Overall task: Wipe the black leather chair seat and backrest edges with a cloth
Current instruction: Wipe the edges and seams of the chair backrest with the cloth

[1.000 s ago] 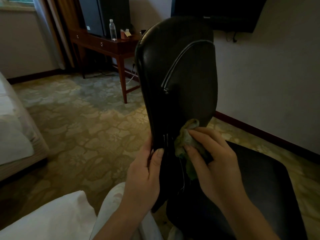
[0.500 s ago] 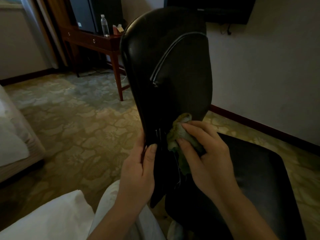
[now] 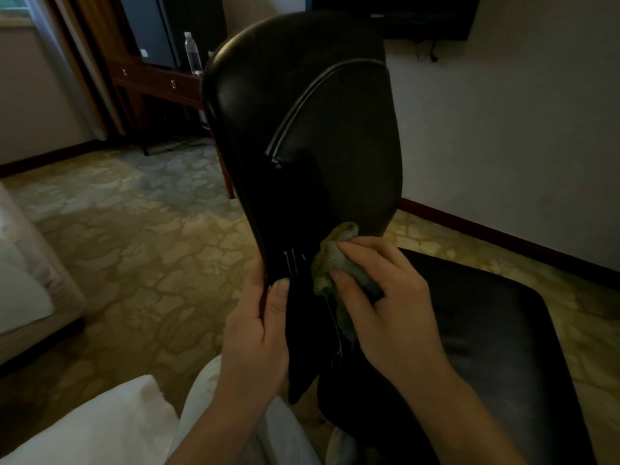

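Cloth (image 3: 330, 260) sits mid-frame, bunched under my right hand (image 3: 385, 297) against the backrest (image 3: 302, 129); left hand (image 3: 258, 330) pinches its edge.

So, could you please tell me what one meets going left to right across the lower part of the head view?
White pillow → left hand → cloth → right hand → chair seat.

The left hand (image 3: 258, 333) grips the near edge of the black backrest (image 3: 302, 135), thumb on its face. The right hand (image 3: 385, 297) presses a yellow-green cloth (image 3: 330, 260) against the backrest's lower part, just above the seat (image 3: 496, 330). A water bottle (image 3: 192, 53) stands on the wooden surface (image 3: 151, 78) behind, over patterned carpet (image 3: 134, 229).
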